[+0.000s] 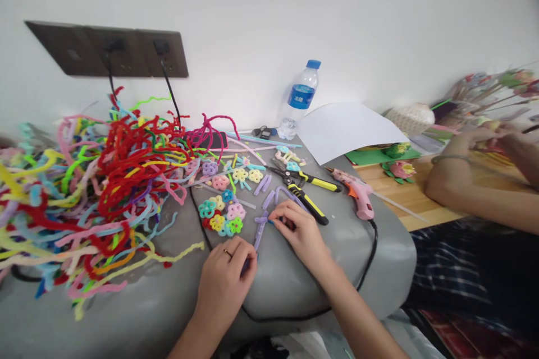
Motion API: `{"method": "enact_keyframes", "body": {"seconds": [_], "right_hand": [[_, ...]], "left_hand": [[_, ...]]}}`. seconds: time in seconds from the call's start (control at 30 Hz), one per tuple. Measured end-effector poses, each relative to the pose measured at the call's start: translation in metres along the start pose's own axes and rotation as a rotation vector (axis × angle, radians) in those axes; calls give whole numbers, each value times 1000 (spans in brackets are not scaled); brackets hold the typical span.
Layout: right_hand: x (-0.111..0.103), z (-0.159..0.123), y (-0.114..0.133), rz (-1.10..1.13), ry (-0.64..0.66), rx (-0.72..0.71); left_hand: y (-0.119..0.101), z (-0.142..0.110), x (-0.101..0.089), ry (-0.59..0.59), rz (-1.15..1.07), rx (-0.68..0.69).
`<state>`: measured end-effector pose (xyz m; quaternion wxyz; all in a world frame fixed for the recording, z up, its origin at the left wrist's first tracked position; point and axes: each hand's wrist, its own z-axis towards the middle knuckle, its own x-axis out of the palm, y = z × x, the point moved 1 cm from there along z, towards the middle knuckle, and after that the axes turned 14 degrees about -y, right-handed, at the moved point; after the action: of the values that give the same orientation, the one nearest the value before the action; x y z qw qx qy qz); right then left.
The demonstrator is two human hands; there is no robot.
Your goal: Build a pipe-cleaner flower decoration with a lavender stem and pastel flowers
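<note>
A twisted purple pipe cleaner (pixel 260 231) with a short crosspiece near its top lies between my two hands. My left hand (pixel 227 272) is closed around its lower end, with a ring on one finger. At the crosspiece, the fingertips of my right hand (pixel 297 230) are pinched together, and a small blue bit shows beside them. Above my right hand are folded purple pieces (pixel 263 184) and a bent purple pipe cleaner (pixel 284 190). Pipe cleaner flowers (pixel 218 222) in several colours sit above my left hand. Pliers (pixel 301 182) with yellow and black handles rest beyond my right hand.
A big tangle of pipe cleaners (pixel 122 168) covers the left side. A pink glue gun (pixel 356 193) with a black cord lies right. A water bottle (pixel 301 95) and white paper (pixel 345 129) are behind. Another person's arms (pixel 467 168) work at the wooden table (pixel 433 205).
</note>
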<state>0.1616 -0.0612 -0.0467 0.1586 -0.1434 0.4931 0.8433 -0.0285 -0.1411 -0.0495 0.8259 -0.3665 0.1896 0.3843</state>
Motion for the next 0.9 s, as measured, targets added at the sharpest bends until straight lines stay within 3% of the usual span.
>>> {"method": "enact_keyframes", "body": {"seconds": [0.43,0.9], "right_hand": [[0,-3,-1,-65,19,-119],[-1,-1,3,-75,23,-111]], "left_hand": [[0,1,0,-3,9,10],[-1,3,-2,21,15,19]]}}
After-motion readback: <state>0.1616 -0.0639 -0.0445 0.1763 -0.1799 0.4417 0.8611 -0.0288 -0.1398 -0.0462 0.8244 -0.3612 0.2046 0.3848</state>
